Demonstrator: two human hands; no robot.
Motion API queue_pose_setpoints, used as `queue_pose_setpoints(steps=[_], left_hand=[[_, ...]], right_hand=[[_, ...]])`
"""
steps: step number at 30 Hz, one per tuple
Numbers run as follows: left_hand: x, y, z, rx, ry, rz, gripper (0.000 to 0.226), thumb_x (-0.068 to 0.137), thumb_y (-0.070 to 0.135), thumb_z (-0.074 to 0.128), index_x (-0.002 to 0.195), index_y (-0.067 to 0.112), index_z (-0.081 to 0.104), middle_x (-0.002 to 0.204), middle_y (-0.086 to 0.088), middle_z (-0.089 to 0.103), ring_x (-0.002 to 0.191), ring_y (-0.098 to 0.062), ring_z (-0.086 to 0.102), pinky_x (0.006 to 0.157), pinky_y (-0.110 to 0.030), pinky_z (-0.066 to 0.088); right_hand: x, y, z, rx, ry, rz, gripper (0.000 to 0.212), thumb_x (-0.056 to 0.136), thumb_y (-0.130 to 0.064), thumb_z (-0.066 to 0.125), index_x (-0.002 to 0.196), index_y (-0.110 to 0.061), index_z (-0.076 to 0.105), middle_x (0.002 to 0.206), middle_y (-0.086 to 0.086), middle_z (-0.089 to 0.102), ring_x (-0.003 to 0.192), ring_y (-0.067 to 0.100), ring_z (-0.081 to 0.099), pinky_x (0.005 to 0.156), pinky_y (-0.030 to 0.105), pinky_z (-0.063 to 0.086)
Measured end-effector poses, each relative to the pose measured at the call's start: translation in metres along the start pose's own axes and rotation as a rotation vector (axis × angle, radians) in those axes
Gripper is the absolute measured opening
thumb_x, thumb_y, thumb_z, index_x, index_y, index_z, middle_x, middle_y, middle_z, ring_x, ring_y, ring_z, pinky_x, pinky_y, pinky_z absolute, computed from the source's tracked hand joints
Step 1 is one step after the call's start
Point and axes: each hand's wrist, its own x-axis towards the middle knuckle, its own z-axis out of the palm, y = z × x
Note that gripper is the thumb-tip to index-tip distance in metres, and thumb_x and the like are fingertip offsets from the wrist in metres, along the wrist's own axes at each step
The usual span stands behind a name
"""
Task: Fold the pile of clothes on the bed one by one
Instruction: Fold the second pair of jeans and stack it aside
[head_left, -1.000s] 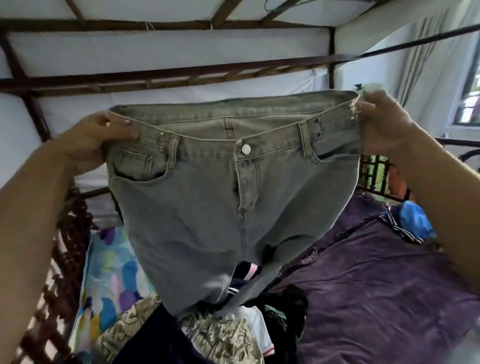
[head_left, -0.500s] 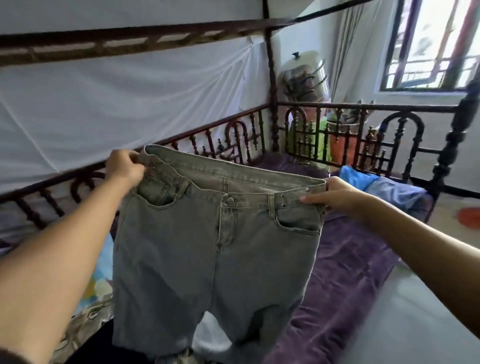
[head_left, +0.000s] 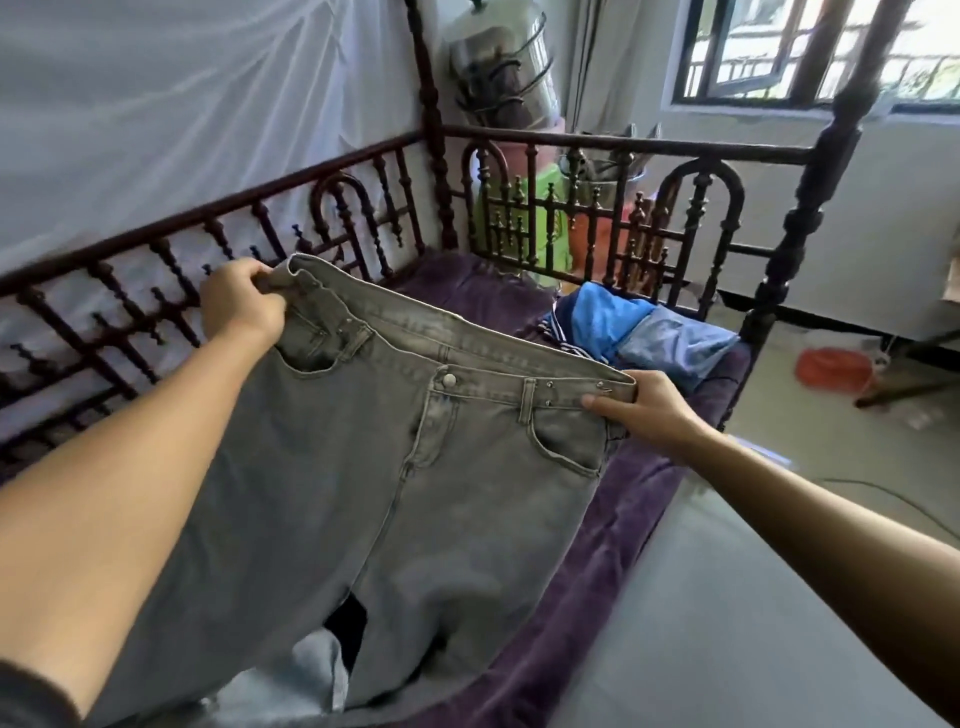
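Grey, washed-out denim fills most of my head view. The jeans (head_left: 363, 493) hang front side toward me, stretched wide by the waistband above the bed (head_left: 644, 499). The cloth looks thick and faded, with a metal button at the fly, belt loops, small rivets and curved front pockets. Both legs drop out of the bottom of the frame.

My left hand (head_left: 241, 306) grips one corner of the waistband, fingers curled round the bunched edge. My right hand (head_left: 649, 410) pinches the opposite corner, thumb laid flat on the front.

A plush purple cover lies over the bed. At its far end sits a small stack of blue clothes (head_left: 639, 332), just beside the dark railing (head_left: 623, 148) of turned spindles and arches. Sheer white cloth (head_left: 156, 104) hangs behind the left rail. Something green (head_left: 550, 228) stands beyond the railing; I cannot tell what it is.
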Motion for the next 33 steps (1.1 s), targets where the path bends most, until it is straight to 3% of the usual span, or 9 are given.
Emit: queue_pose_setpoints(steps=[7, 12, 16, 18, 24, 26, 29, 33], left_hand=[[0.055, 0.049, 0.161, -0.087, -0.103, 0.035, 0.016, 0.079, 0.011, 0.068, 0.095, 0.007, 0.071, 0.096, -0.018, 0.07, 0.091, -0.033, 0.063, 0.07, -0.029, 0.041], [0.087, 0.097, 0.27, -0.132, -0.245, 0.022, 0.016, 0.078, 0.013, 0.069, 0.094, 0.011, 0.071, 0.093, -0.018, 0.07, 0.09, -0.035, 0.063, 0.075, -0.035, 0.047], [0.096, 0.131, 0.337, -0.148, -0.332, 0.059, 0.017, 0.077, 0.008, 0.064, 0.092, 0.011, 0.072, 0.093, -0.018, 0.07, 0.091, -0.036, 0.062, 0.076, -0.037, 0.047], [0.099, 0.145, 0.368, -0.152, -0.389, 0.067, 0.017, 0.076, 0.007, 0.064, 0.09, 0.011, 0.072, 0.091, -0.017, 0.07, 0.09, -0.036, 0.062, 0.075, -0.035, 0.046], [0.102, 0.184, 0.469, -0.154, -0.525, 0.035, 0.011, 0.074, 0.009, 0.066, 0.083, 0.014, 0.071, 0.086, -0.013, 0.07, 0.085, -0.031, 0.063, 0.071, -0.033, 0.046], [0.101, 0.188, 0.508, -0.124, -0.56, -0.007, 0.01, 0.075, 0.01, 0.067, 0.083, 0.014, 0.07, 0.086, -0.013, 0.07, 0.085, -0.032, 0.063, 0.071, -0.033, 0.047], [0.1, 0.183, 0.57, -0.044, -0.609, -0.088, 0.01, 0.077, 0.01, 0.066, 0.085, 0.013, 0.07, 0.09, -0.015, 0.07, 0.089, -0.034, 0.062, 0.073, -0.036, 0.047], [0.096, 0.164, 0.641, 0.02, -0.638, -0.181, 0.02, 0.084, 0.017, 0.065, 0.103, 0.011, 0.067, 0.1, -0.012, 0.069, 0.097, -0.03, 0.061, 0.081, -0.031, 0.044]], right_hand=[[0.086, 0.083, -0.033, -0.1, 0.085, 0.091, 0.018, 0.075, -0.038, 0.081, 0.079, -0.024, 0.07, 0.074, -0.009, 0.071, 0.065, -0.001, 0.06, 0.069, 0.03, 0.053], [0.161, 0.128, -0.081, -0.125, 0.149, 0.23, 0.025, 0.076, -0.03, 0.081, 0.087, -0.009, 0.071, 0.087, 0.011, 0.074, 0.086, 0.03, 0.069, 0.082, 0.05, 0.055], [0.21, 0.173, -0.11, -0.193, 0.226, 0.281, 0.012, 0.078, -0.025, 0.08, 0.078, -0.017, 0.071, 0.078, 0.0, 0.073, 0.074, 0.022, 0.066, 0.08, 0.051, 0.055], [0.229, 0.195, -0.121, -0.24, 0.271, 0.325, 0.016, 0.078, -0.024, 0.079, 0.069, -0.023, 0.066, 0.069, -0.003, 0.069, 0.065, 0.018, 0.06, 0.074, 0.051, 0.055], [0.313, 0.267, -0.163, -0.341, 0.361, 0.452, 0.021, 0.078, -0.032, 0.078, 0.074, -0.016, 0.066, 0.074, 0.013, 0.068, 0.067, 0.024, 0.057, 0.069, 0.047, 0.053], [0.342, 0.297, -0.168, -0.35, 0.333, 0.499, 0.024, 0.078, -0.034, 0.079, 0.079, -0.012, 0.07, 0.081, 0.016, 0.071, 0.074, 0.029, 0.064, 0.07, 0.042, 0.052], [0.384, 0.346, -0.164, -0.347, 0.197, 0.602, 0.031, 0.076, -0.038, 0.079, 0.084, -0.009, 0.072, 0.086, 0.016, 0.073, 0.086, 0.035, 0.068, 0.077, 0.045, 0.054], [0.426, 0.405, -0.147, -0.383, 0.009, 0.679, 0.032, 0.076, -0.043, 0.078, 0.082, -0.013, 0.069, 0.084, 0.01, 0.072, 0.086, 0.031, 0.067, 0.077, 0.039, 0.053]])
